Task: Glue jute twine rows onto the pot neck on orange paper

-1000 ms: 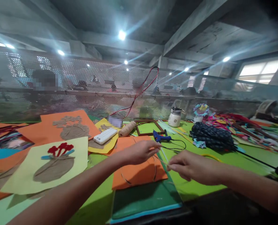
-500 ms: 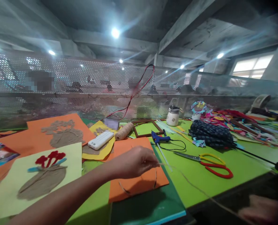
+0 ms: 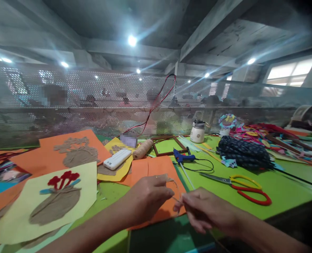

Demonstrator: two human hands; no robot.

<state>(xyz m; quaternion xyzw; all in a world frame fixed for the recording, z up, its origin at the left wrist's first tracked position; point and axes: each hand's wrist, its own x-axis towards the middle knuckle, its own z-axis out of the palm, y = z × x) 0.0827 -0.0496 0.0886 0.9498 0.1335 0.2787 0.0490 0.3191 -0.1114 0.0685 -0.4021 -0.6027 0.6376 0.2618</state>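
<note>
My left hand (image 3: 147,196) is over an orange sheet (image 3: 156,167), thumb and fingers pinched on a thin tan twine (image 3: 175,198). My right hand (image 3: 207,209) is close by at the sheet's right edge, its thumb and forefinger closed on the same twine and the other fingers loosely curled. A short stretch of twine spans the gap between the hands, and more of it trails down below my right hand. The orange sheet lies on a dark green board (image 3: 156,239). My left hand hides much of the sheet's middle.
Scissors (image 3: 240,184) lie to the right, with a blue glue gun (image 3: 183,156) behind. Further back are a twine spool (image 3: 143,149), a white power bank (image 3: 117,159), a wooden frame (image 3: 168,153) and a bottle (image 3: 197,131). A pale yellow sheet (image 3: 88,175) with a pot design lies left.
My right hand has come in from the lower right to beside my left hand, shortening the twine between them. My left hand has lowered slightly towards me, and the view has shifted a little.
</note>
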